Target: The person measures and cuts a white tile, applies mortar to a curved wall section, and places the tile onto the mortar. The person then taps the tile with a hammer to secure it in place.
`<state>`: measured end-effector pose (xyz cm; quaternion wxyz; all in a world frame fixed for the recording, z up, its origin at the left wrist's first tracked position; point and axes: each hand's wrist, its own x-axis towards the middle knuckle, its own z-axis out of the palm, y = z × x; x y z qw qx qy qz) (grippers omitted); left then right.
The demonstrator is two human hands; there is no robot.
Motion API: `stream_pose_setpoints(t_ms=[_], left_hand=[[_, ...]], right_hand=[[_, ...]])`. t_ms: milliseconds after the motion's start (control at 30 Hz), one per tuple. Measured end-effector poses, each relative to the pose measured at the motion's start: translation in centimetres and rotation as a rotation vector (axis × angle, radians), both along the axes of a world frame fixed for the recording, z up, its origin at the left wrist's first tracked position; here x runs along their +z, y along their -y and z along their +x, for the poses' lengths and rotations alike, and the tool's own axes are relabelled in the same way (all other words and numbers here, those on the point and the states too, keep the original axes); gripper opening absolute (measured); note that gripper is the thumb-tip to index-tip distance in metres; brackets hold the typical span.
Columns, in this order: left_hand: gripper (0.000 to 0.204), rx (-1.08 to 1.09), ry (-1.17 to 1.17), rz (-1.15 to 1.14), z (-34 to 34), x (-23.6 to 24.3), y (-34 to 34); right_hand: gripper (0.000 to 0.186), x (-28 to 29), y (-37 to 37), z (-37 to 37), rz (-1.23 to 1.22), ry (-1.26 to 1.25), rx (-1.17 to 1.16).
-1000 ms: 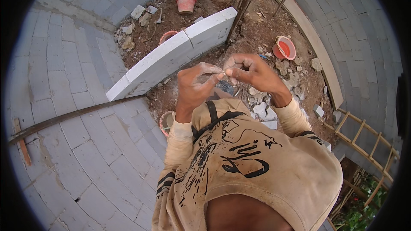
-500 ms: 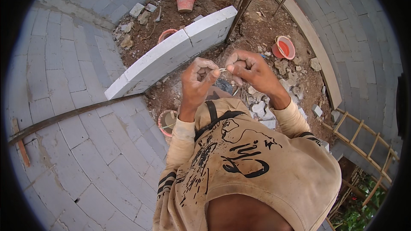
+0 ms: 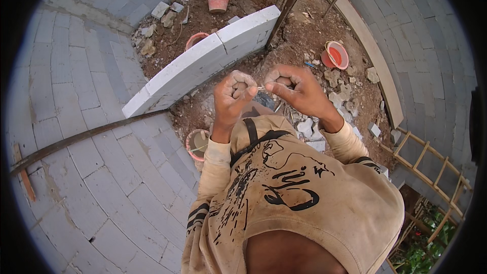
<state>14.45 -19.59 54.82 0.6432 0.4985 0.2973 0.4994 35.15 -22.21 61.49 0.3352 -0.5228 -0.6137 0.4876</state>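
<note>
Both my hands are raised in front of my chest, dusty and curled into fists. My left hand (image 3: 233,92) and my right hand (image 3: 297,89) each pinch an end of a short, thin, pale string (image 3: 260,88) that spans the small gap between them. What kind of string or wire it is cannot be made out. Below the hands lie brown soil and broken white rubble (image 3: 309,127).
A low row of white blocks (image 3: 198,68) runs diagonally across the soil, with rebar rods (image 3: 289,5) at its far end. Around it are an orange bucket (image 3: 219,1), a red bowl (image 3: 336,55), a pink basin (image 3: 194,40), a long curved rod (image 3: 76,139) and a bamboo ladder (image 3: 431,167).
My hands stay at about the same spot. The fingers have curled tighter into fists, and the two hands have drawn slightly apart with the string between them.
</note>
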Motion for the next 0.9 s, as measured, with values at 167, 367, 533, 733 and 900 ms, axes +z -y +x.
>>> stream_pose_setpoints(t_ms=[167, 367, 533, 733, 900], left_hand=[[0.021, -0.037, -0.014, -0.026, -0.4, -0.5, 0.0], [0.021, -0.031, -0.094, 0.118, -1.0, -1.2, -0.6], [0.017, -0.068, -0.204, 0.137, -1.5, -0.8, -0.2], [0.012, -0.062, -0.254, 0.141, -2.2, 0.3, -0.6], [0.012, -0.029, -0.218, 0.104, -2.3, 0.8, -1.6]], right_hand=[[0.013, 0.3, -0.1, 0.1, -0.048, 0.103, -0.01], [0.014, 0.7, -0.3, 0.2, -0.039, 0.148, -0.041], [0.015, 0.7, -0.3, 0.4, -0.002, 0.137, -0.013], [0.014, 0.3, -0.5, 1.2, 0.053, 0.108, -0.058], [0.023, 0.3, -0.7, 1.4, 0.076, -0.052, -0.075]])
